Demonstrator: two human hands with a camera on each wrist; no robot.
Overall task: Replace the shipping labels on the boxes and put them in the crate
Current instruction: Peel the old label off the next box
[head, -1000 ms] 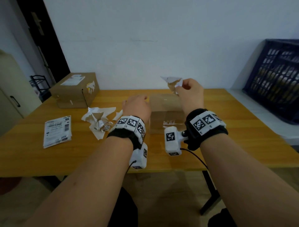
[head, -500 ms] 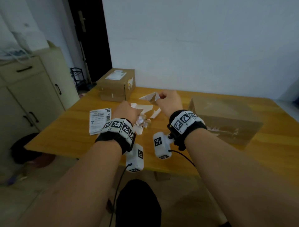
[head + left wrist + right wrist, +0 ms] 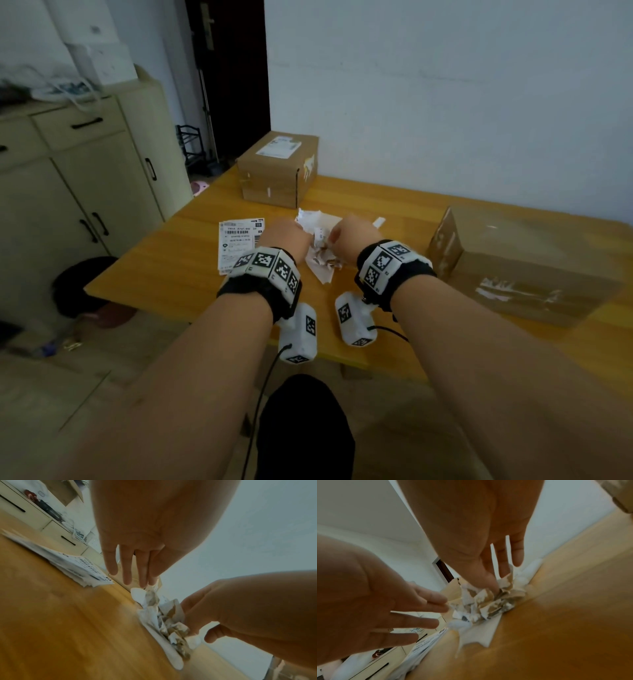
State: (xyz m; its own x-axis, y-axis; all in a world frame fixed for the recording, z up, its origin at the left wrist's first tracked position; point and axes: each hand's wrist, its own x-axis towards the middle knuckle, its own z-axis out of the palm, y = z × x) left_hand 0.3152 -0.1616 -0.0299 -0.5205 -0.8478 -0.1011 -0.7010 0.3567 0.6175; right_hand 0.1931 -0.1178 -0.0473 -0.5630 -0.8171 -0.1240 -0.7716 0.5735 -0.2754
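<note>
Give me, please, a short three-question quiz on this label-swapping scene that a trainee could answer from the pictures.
1. True or false: the box at the table's far end carries a label on top.
2. Where does the stack of fresh labels lie? A: on the nearer box; B: flat on the table, left of the crumpled scraps; C: in the left hand.
3. Which hand touches the scraps?

Key: 1 true. 2 B. 3 The right hand; its fingers press into the heap, while the left hand hovers open beside it.

Bare forearms, no sleeves. Black wristbands (image 3: 260, 291) with white blocks of square black-white markers. White camera pods (image 3: 297, 337) under wrists, black cables (image 3: 260, 404) trailing. Dark trousers.
</note>
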